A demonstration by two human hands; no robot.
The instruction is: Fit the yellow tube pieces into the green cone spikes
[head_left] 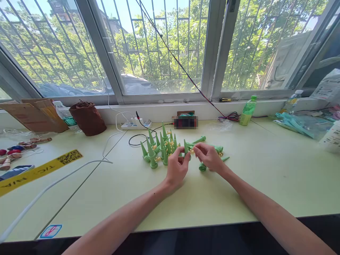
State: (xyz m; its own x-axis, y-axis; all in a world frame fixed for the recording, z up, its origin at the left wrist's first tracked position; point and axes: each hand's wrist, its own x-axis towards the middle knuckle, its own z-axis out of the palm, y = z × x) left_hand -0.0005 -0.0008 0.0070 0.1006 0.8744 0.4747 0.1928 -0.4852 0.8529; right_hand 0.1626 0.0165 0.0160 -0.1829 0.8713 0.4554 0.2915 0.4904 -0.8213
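Both my hands meet over the pale green table [202,198]. My left hand [177,167] pinches a green cone-shaped spike [185,147] with its point up. My right hand [209,157] is closed, its fingertips touching the same piece near a small yellow part [191,151]. A cluster of several upright green spikes [156,148] stands just left of my hands. A few more green spikes [205,143] lie on their sides behind and beside my right hand, and one [202,166] lies under it.
A white power strip [136,124] with a black cable and a white cable sits by the window sill. A brown bag [88,118], cardboard [34,113], yellow tape [39,170] and wooden toys are at left. A green bottle [248,110] and plastic bags are at right.
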